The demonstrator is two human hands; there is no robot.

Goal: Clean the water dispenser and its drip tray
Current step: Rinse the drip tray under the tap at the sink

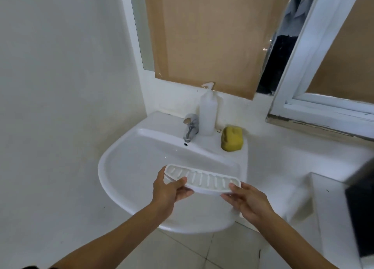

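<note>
- Against a plain white wall (pixel 60 86), one white sink (pixel 113 179) juts out over a pale tiled floor (pixel 194 252); its front rim curves towards the person, with bare floor below it.
- Above the sink, one mirror (pixel 139 35) is mostly covered by brown cardboard (pixel 210 37); to the right, one white window frame (pixel 299 82) leans in, its sill close by the sink's right corner.
- One dark object (pixel 362 212) blurs the right edge; what it is cannot be told.
- One white drip tray (pixel 204 180), slotted on top, is held level over the sink's front half, clear of the basin.
- Two hands hold it: the left hand (pixel 170 189) grips the left end, thumb on top and fingers curled beneath; the right hand (pixel 249 202) pinches the right end, thumb at the edge and fingers under.
- One white pump bottle (pixel 208 114) stands on the sink's back ledge, between one chrome tap (pixel 191 128) and one yellow sponge (pixel 231 139).
</note>
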